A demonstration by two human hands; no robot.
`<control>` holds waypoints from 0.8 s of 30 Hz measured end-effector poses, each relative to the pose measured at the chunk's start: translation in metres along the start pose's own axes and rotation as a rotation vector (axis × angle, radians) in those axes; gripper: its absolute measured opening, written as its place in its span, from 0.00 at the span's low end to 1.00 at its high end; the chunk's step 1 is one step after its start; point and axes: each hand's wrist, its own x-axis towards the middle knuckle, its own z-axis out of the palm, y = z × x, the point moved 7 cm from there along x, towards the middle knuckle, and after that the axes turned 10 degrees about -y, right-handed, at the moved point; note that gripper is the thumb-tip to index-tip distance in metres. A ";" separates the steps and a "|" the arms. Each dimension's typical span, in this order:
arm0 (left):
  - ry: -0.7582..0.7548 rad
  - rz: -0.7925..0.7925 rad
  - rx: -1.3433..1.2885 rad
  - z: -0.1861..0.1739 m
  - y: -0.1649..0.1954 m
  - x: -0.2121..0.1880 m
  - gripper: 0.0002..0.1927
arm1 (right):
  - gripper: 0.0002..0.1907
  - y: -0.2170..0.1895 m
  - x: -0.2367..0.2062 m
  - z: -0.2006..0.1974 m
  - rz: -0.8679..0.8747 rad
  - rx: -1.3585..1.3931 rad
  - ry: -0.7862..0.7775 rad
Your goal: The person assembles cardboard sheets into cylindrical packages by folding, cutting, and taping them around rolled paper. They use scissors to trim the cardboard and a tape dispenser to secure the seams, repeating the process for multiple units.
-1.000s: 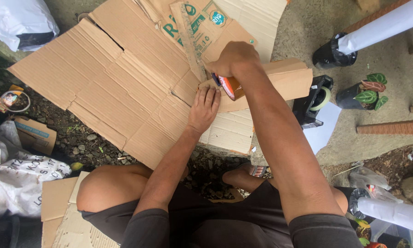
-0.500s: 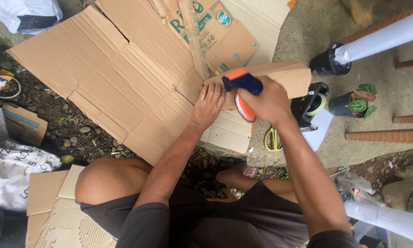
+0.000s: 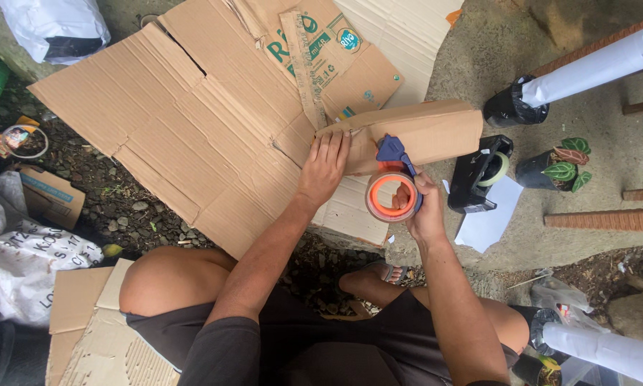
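Observation:
My left hand (image 3: 326, 166) lies flat, fingers together, pressing on a folded cardboard piece (image 3: 436, 130) at its left end. My right hand (image 3: 423, 209) grips a tape dispenser (image 3: 393, 187) with an orange roll and blue handle, held against the near edge of that folded piece. The folded piece rests on large flattened cardboard sheets (image 3: 193, 121) spread on the ground in front of my knees.
A black pot with a rolled white sheet (image 3: 582, 71) stands at the right, beside a black tape dispenser (image 3: 482, 171), a small potted plant (image 3: 561, 170) and white paper (image 3: 489, 221). White bags (image 3: 28, 254) and a small box (image 3: 42, 193) lie at left.
My right hand has brought the tape dispenser back toward me, from the far end of the folded cardboard to its near edge. The left hand stays pressed on the cardboard.

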 end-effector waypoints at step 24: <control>-0.018 0.011 -0.479 -0.027 0.056 -0.029 0.33 | 0.28 -0.021 -0.029 0.023 -0.306 -0.990 0.056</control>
